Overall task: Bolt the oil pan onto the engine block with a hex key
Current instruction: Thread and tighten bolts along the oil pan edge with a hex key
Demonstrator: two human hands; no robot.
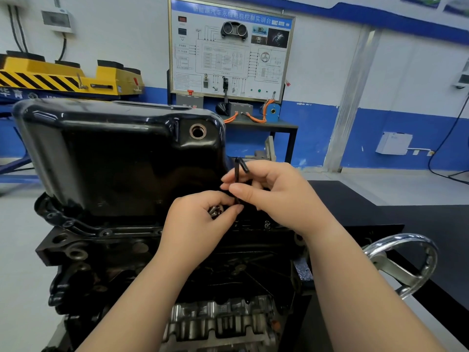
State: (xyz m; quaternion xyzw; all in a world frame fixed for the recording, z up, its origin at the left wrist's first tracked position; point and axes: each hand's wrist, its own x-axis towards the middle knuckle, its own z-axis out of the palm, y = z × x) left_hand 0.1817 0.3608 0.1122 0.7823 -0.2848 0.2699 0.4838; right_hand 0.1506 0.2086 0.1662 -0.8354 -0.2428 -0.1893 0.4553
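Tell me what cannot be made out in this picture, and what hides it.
- Head view, hex key: its lower end is hidden behind fingers of the right hand and left hand.
- Head view, bolts: fingers of the left hand mostly cover them; number unclear.
- Head view, oil pan: both hands hide its near right flange.
- Head view, wall board: print too small to read.

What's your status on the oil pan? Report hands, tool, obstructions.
Left hand holds small silver bolts. Right hand pinches black L-shaped hex key. Glossy black oil pan sits on dark engine block. No obstruction visible.
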